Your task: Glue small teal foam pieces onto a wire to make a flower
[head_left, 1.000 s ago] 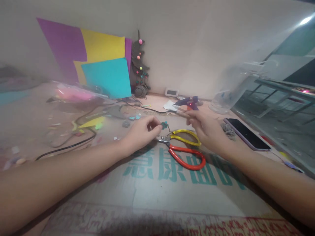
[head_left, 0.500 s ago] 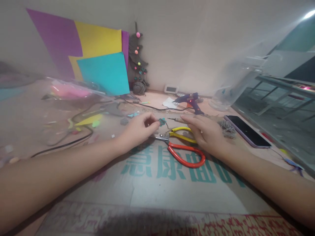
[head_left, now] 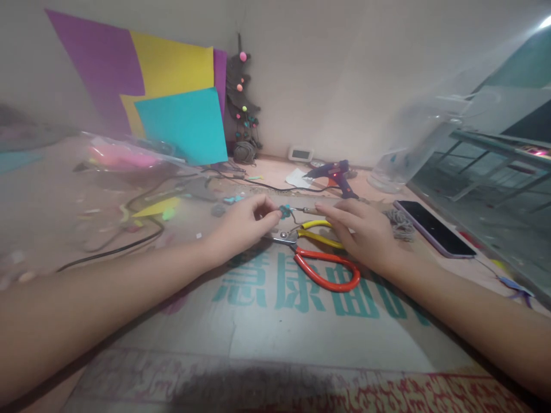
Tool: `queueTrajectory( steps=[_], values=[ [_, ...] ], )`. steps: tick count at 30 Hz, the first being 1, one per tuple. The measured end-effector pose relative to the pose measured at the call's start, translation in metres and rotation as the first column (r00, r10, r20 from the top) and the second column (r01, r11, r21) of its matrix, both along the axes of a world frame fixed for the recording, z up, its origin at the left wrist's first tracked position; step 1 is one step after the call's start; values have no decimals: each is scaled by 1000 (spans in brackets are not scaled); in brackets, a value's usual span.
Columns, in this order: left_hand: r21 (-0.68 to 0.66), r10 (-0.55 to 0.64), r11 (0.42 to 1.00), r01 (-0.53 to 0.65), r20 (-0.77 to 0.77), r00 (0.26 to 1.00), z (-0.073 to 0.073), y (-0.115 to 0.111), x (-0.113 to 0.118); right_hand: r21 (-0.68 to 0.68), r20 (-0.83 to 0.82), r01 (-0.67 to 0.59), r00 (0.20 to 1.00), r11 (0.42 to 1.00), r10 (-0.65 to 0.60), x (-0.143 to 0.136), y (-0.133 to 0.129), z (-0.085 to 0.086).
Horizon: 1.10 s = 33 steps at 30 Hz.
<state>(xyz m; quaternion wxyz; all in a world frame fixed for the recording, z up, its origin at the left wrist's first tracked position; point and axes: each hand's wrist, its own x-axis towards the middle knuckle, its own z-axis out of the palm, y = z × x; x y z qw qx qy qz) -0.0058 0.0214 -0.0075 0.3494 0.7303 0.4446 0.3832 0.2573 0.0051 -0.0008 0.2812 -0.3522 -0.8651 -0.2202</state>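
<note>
Between the thumb and fingertips of my left hand (head_left: 253, 221) is a small teal flower-shaped piece (head_left: 284, 211), with a thin dark strand hanging beside it. My right hand (head_left: 361, 229) grips a slim tool with a narrow metal tip (head_left: 305, 210). That tip points left and reaches the flower's right edge; whether it touches cannot be made out. Beneath both hands lies a pair of scissors (head_left: 327, 269) with one yellow and one red handle, its blades partly hidden by my left hand.
Behind the hands stands a dark blue glue gun (head_left: 333, 173) by a white paper scrap. A phone (head_left: 434, 229) and a grey yarn bundle (head_left: 400, 225) lie right. A clear jug (head_left: 394, 155) stands behind. Coloured sheets (head_left: 181, 126) and a decorated small tree (head_left: 243, 103) lean at the wall.
The tool's tip has moved left, closing the gap to the teal flower. My left hand keeps its pinch, and the whole view has shifted slightly.
</note>
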Motion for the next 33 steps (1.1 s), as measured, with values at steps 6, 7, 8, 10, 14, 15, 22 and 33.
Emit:
queueTrajectory(
  steps=[6,7,8,10,14,15,22,33],
  values=[
    [-12,-9,1000,9,5,1000,1,-1,-1,48,9,-16,1000,999,15,1,2,-1],
    [-11,-9,1000,10,6,1000,1,-1,-1,48,7,-15,1000,999,15,1,2,-2],
    [-10,-9,1000,9,5,1000,1,-1,-1,43,6,-14,1000,999,14,2,2,-2],
    [-10,-3,1000,3,0,1000,1,-1,0,35,4,-17,1000,999,17,2,2,-2],
    [-2,4,1000,-4,-10,1000,1,-2,0,27,-4,-24,1000,999,24,2,1,-2],
    [0,3,1000,-3,-10,1000,1,-1,0,25,-5,-20,1000,999,20,2,1,-2],
    [0,7,1000,-7,-19,1000,1,0,0,31,30,8,1000,999,-9,-1,-1,1],
    [-11,-8,1000,8,-1,1000,1,0,0,-16,16,7,1000,1000,-7,-2,-3,1]
  ],
)
